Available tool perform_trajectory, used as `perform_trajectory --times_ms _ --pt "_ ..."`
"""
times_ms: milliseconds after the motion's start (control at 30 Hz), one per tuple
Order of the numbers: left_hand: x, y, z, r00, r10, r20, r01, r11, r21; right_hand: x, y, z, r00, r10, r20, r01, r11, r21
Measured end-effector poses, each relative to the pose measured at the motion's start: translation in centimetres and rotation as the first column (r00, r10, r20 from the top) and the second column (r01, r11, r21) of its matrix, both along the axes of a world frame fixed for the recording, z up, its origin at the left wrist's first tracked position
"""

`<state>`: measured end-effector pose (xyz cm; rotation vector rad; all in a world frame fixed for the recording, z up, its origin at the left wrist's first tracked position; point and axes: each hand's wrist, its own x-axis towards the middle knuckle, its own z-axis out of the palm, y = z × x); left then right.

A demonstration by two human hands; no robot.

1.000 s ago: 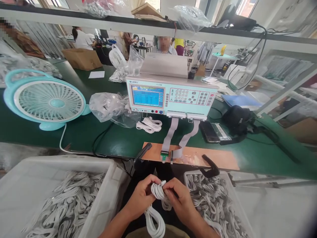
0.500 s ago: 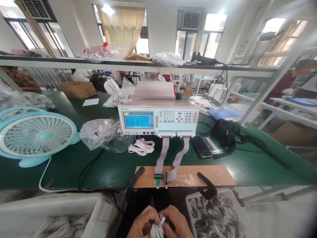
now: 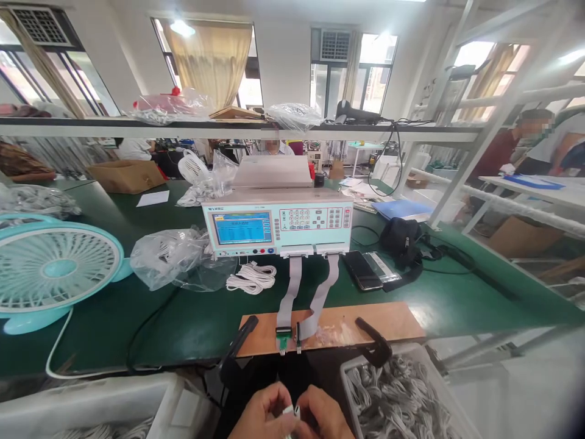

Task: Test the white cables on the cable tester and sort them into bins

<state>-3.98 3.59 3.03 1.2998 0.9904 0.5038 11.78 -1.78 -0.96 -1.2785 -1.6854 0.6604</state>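
Fingers (image 3: 278, 395) of left hand (image 3: 261, 416) and right hand (image 3: 323, 417) pinched nearly closed on a white cable (image 3: 287, 411), mostly hidden, low before the tabletop (image 3: 192, 335). Slack grip might drop it, perhaps into the bin (image 3: 346, 390) of similar coils; any trailing length could snag the black clamp (image 3: 379, 352).

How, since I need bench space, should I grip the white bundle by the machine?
Probably best across its middle, from above and the near side: the bundle lies flat, longer left to right, with the machine behind, a plastic bag on its left and a ribbon cable on its right.
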Motion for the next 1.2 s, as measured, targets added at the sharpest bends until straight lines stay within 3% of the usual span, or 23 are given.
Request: perform_trajectory --times_ms 133,233,433,533,667,767,933,1067,1200 --pt "1.0 -0.1 -0.8 0.993 0.102 0.056 -0.107 0.990 0.093 0.7 1.0 0.0 0.998 0.039 0.057 -0.046 0.989 0.138" --pt "1.6 -0.7 -1.1 0.971 0.198 0.133 -0.209 0.975 0.077 1.0 1.1 0.8 0.999 0.014 0.042 -0.021 0.985 0.172" --pt "2.3 -0.9 -0.9 0.947 0.273 0.170 -0.282 0.959 0.029 1.0 1.5 2.3 0.962 -0.086 -0.258 0.055 0.991 -0.124" --pt "2.2 -0.5 -1.7 0.933 0.281 0.226 -0.256 0.957 -0.136 0.9 2.4 1.6 0.905 -0.167 -0.390 0.062 0.962 -0.267" --pt "1.5 0.0 -2.7 0.869 0.340 0.358 -0.230 0.921 -0.315 0.6 3.7 0.7 0.866 -0.202 -0.457 0.030 0.934 -0.356" --pt "1.0 0.4 -2.8 0.854 0.404 0.327 -0.282 0.889 -0.361 0.2 4.4 0.7 0.847 -0.221 -0.484 0.015 0.919 -0.393" --pt "0.8 1.0 -3.4 0.885 0.419 0.201 -0.366 0.895 -0.255 -0.4 5.1 1.2 0.803 -0.249 -0.542 -0.022 0.896 -0.444" --pt "0.9 1.2 -3.7 0.930 0.343 0.136 -0.328 0.937 -0.117 -0.6 5.2 1.6 0.765 -0.290 -0.575 -0.033 0.875 -0.484" --pt "0.7 1.4 -3.0 0.959 0.263 0.107 -0.261 0.965 -0.029 -0.7 5.3 1.9 0.737 -0.338 -0.585 -0.021 0.854 -0.520"
